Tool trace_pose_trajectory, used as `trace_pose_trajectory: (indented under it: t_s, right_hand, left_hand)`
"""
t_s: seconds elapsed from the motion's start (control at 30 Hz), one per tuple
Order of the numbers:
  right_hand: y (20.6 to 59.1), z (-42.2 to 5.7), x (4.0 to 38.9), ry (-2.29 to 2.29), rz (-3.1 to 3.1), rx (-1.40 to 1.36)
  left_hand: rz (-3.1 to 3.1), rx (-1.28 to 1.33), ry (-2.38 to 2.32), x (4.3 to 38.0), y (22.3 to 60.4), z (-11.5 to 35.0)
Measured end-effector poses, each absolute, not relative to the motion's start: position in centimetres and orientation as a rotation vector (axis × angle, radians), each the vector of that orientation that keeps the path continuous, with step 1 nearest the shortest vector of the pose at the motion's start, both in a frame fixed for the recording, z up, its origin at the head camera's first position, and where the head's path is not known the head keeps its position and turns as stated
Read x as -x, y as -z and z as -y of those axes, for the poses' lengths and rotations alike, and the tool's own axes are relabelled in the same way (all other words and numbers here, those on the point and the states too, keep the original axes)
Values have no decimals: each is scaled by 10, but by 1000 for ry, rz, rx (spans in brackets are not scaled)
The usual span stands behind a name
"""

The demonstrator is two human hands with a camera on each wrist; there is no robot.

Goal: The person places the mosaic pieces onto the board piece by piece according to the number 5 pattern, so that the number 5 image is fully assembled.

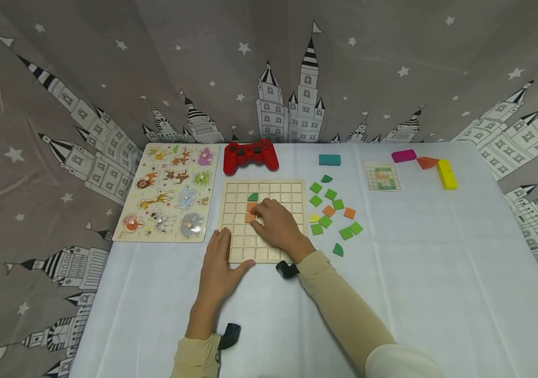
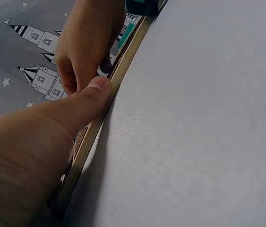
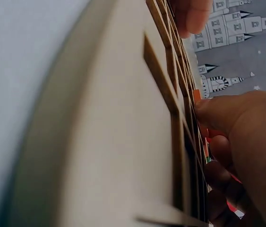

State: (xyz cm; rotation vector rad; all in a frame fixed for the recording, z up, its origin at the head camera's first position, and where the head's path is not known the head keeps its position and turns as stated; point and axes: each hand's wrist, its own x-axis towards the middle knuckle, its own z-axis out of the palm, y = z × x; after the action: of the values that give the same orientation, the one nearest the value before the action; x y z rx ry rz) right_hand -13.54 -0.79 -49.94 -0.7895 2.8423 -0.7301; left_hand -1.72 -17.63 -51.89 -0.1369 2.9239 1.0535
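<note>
A wooden grid board (image 1: 240, 252) lies on the white table. My right hand (image 1: 276, 223) is over its middle, pinching an orange square tile (image 1: 250, 217) between thumb and fingers at a grid cell. Just above that tile, another orange tile (image 1: 252, 207) and a green quarter-round tile (image 1: 252, 197) sit in the board. In the right wrist view the thumb presses the held orange tile (image 3: 197, 96). At the board's near left corner rests my left hand (image 1: 217, 268), fingers extended along the left side. Its thumb (image 2: 95, 90) touches the front edge in the left wrist view.
Right of the board lie several loose green tiles (image 1: 338, 204), orange tiles (image 1: 350, 213) and a yellow piece (image 1: 314, 218). A pattern card (image 1: 370, 184) and coloured blocks (image 1: 447, 174) are farther right. An animal puzzle (image 1: 165, 194) and red game controller (image 1: 251, 156) stand left and behind.
</note>
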Motion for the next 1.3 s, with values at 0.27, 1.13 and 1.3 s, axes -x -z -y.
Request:
trace_pose_trajectory:
  t_s: [0.27,1.13,1.3]
  right_hand:
    - [501,8,136,783,-2844,759]
    - [502,-24,132,1026,-2680,779]
    - [499,-62,126,1102,-2731,686]
  left_hand:
    - [-2931,129,-1067,17,519,176]
    - [-2955,148,-1065,14,524,177]
    - [-2970,145,-1063,15,524,175]
